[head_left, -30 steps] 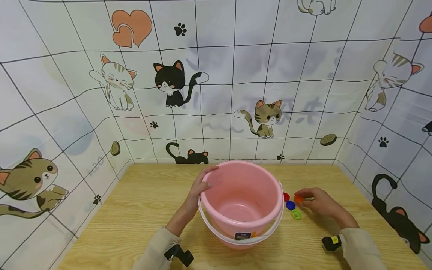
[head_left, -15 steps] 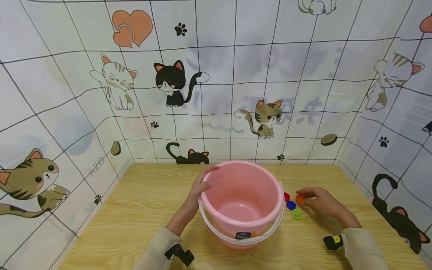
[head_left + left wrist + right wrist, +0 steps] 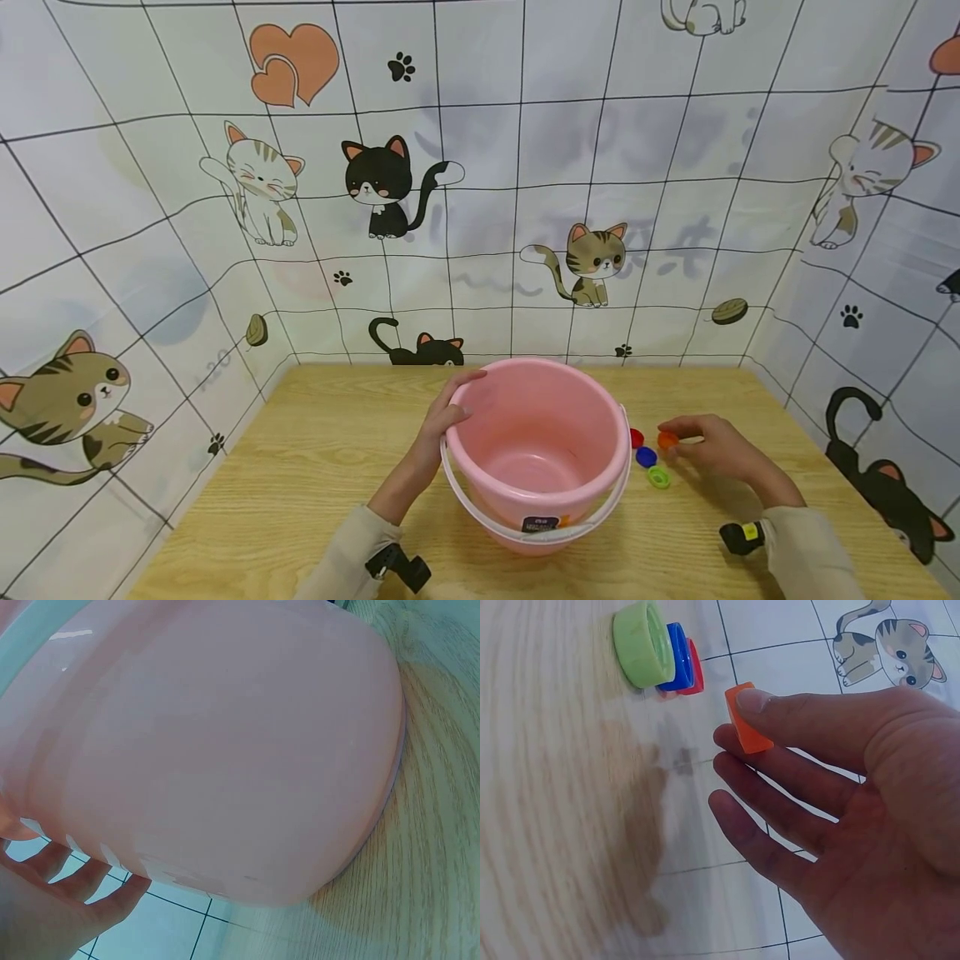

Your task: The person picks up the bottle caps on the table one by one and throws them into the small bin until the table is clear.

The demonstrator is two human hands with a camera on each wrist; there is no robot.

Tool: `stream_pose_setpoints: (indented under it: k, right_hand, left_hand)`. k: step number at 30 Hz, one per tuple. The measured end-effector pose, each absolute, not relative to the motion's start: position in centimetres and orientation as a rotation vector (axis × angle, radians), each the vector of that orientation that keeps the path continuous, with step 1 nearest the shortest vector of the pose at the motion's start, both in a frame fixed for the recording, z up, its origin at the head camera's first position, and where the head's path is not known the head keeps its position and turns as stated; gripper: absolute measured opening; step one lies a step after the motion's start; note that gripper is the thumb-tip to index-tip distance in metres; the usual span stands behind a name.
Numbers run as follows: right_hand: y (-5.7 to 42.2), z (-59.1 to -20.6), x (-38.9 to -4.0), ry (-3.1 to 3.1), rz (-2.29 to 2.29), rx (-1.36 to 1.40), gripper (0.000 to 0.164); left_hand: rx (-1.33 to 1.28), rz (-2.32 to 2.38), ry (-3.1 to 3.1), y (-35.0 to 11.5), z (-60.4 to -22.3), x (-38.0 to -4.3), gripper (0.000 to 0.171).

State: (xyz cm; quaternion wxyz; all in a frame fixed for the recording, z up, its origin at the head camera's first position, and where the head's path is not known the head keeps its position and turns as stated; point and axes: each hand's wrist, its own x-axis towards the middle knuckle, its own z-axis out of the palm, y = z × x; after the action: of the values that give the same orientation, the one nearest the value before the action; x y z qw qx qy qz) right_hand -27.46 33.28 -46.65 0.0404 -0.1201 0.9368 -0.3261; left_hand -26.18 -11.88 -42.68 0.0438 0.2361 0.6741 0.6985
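Observation:
A pink bucket with a white handle stands upright on the table. My left hand grips its left rim, thumb on the inside; in the left wrist view the fingers lie along the outer wall. Right of the bucket, my right hand pinches an orange bottle cap between thumb and index finger, the other fingers spread loosely. That cap is held above the table. Beside it on the wood lie a red cap, a blue cap and a green cap.
The wooden table reaches back to a wall covering printed with a grid and cartoon cats. The bucket's handle hangs down at the front. Inside the bucket only its pink bottom shows.
My right hand has shifted slightly to the right with the orange bottle cap, a little away from the other caps. The left hand and the bucket stay where they were.

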Motion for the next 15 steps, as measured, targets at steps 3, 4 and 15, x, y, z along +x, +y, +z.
stream_pose_setpoints:
  k: [3,4,15]
  right_hand:
    - [33.29,-46.48,-27.49,2.860,-1.010,-0.380,0.041]
    - [33.32,-46.48,-27.52,2.857,-1.010,-0.395,0.041]
    - [32.66,-45.95,-27.54,2.897,-0.954,-0.456,0.042]
  left_hand:
    - [0.720,2.139,2.055,-11.86,-42.65,-26.16,0.061]
    - [0.717,2.141,2.054,-11.86,-42.66,-26.16,0.061]
    - [0.701,2.134,2.077,-11.85,-42.56,-26.11,0.060]
